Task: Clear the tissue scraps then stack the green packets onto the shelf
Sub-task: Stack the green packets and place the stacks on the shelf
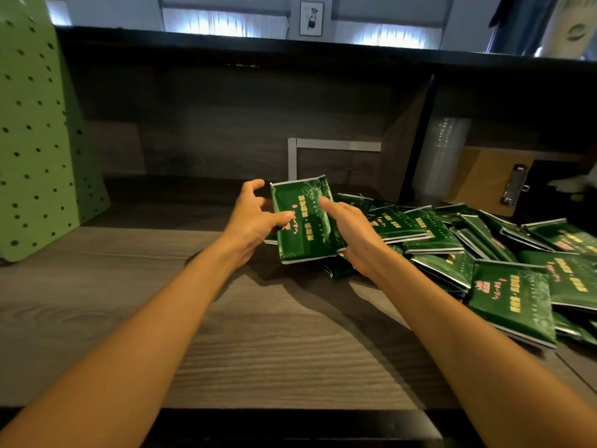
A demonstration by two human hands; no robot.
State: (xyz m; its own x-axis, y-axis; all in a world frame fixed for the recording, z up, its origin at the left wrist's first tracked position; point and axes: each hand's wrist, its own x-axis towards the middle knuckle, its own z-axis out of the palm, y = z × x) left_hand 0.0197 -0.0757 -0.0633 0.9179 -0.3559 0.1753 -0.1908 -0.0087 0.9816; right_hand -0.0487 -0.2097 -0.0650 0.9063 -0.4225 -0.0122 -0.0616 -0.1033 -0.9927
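Note:
A green packet (303,221) with pink and yellow print is held up between both hands, just above the wooden counter (258,334). My left hand (255,218) grips its left edge, thumb on the front and fingers curled behind. My right hand (350,234) holds its right edge, thumb lying on the front. Another packet edge shows under my left hand. A loose pile of several green packets (484,253) spreads over the counter to the right. Behind the held packet a grey tape outline (336,145) marks a spot in the dark shelf recess (210,130). No tissue scraps are visible.
A green pegboard panel (35,130) stands at the left. Right of a slanted divider (410,134) are a stack of clear plastic cups (442,156), a brown clipboard (494,182) and a dark box. The shelf top (290,46) overhangs.

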